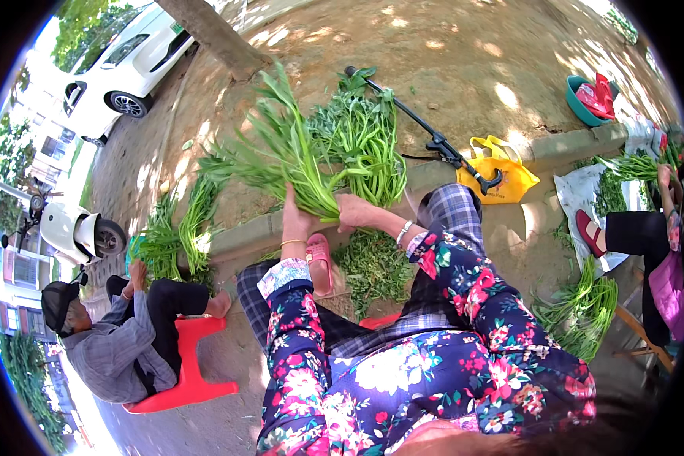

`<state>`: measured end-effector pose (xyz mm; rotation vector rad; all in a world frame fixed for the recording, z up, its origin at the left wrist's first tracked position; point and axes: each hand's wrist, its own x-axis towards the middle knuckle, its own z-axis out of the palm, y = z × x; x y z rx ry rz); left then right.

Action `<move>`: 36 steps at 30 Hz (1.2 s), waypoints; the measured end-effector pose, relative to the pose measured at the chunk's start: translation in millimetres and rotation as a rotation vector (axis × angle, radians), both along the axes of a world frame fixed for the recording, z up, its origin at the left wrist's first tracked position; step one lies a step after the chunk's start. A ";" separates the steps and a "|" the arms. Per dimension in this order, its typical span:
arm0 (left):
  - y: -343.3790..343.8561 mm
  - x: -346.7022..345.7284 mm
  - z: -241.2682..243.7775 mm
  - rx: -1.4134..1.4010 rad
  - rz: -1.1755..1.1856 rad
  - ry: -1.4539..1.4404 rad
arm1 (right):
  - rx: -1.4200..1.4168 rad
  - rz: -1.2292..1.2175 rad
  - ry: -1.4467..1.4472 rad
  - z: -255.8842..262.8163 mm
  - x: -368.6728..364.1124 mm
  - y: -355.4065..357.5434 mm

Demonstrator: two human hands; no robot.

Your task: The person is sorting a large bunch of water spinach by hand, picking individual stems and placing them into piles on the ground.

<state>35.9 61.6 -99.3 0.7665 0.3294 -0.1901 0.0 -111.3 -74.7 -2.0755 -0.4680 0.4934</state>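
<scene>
Both hands hold one bunch of long-leaved green stems, likely water spinach (pixel 296 154), its leafy tops fanned up and to the left. My left hand (pixel 297 219), a gold-coloured bangle at its wrist, grips the stems from the left. Around the stem ends on the right closes my right hand (pixel 360 212), with a silver-coloured bracelet. Just beyond lies a large pile of similar stems (pixel 370 142) on the earth and kerb. Below my hands, a heap of loose picked leaves (pixel 373 271) spreads over the ground between my knees, beside a pink sandal (pixel 319 263).
A walking stick (pixel 413 117) leans across the kerb (pixel 251 233) onto a yellow bag (pixel 499 176). At left, a person sits on a red plastic stool (pixel 191 365), handling greens; another at right handles stems above a white sheet (pixel 575 191). More stems (pixel 584 313) lie right of me.
</scene>
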 end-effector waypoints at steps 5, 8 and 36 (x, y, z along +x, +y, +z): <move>9.5 17.4 -53.2 0.143 -0.032 0.687 | -0.221 0.027 0.243 -61.4 6.0 7.9; 14.9 6.9 -59.2 0.985 0.442 0.182 | -0.286 0.011 0.362 -43.1 -0.9 32.7; -70.9 16.9 52.9 1.890 -0.858 -0.625 | -0.346 0.013 0.238 -31.3 -20.7 27.9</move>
